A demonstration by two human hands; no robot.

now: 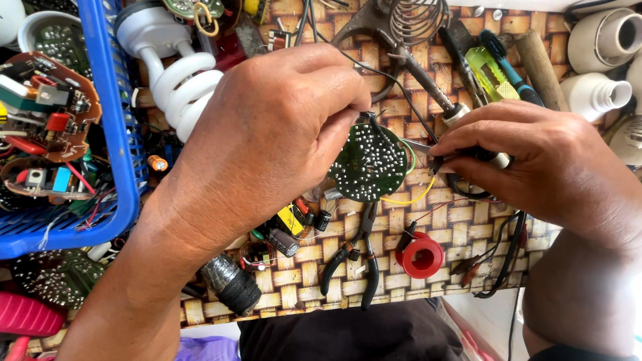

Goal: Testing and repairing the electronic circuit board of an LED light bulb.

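— Nearest the camera, what lies along the front of the surface (pixel 461 220)?

— On the woven mat sit black-handled pliers (pixel 354 257), a red spool (pixel 421 255), a black wrapped coil (pixel 232 284) and some loose capacitors (pixel 284 242). A dark cloth hangs just below the mat's edge.

— And the hands, just beyond those?

— Left hand (pixel 267 140) has a narrow grip: its fingertips pinch the top edge of a round green circuit board (pixel 369 164), held tilted above the mat with its dotted solder side toward the camera. Right hand (pixel 555 174) is closed around the handle of a soldering iron (pixel 461 157), whose tip points left at the board's right rim. A yellow wire (pixel 411 198) curls out from under the board.

— Which step does that look like?

— My judgement: a joint or wire at the board's edge is being soldered. I cannot tell whether the tip is touching the board or just beside it.

— What would the next move call for?

— Probably a steady left pinch so the board does not twist, and a fine, short reach of the tip onto one solder dot without bridging its neighbours.

— Farther back?

— At the left, a blue basket (pixel 110 113) holds more circuit boards; beside it lies a white spiral lamp (pixel 177 80). At the top stand a wire spring holder (pixel 414 20), a green utility knife (pixel 491 73) and, far right, white lamp bases (pixel 595 93).
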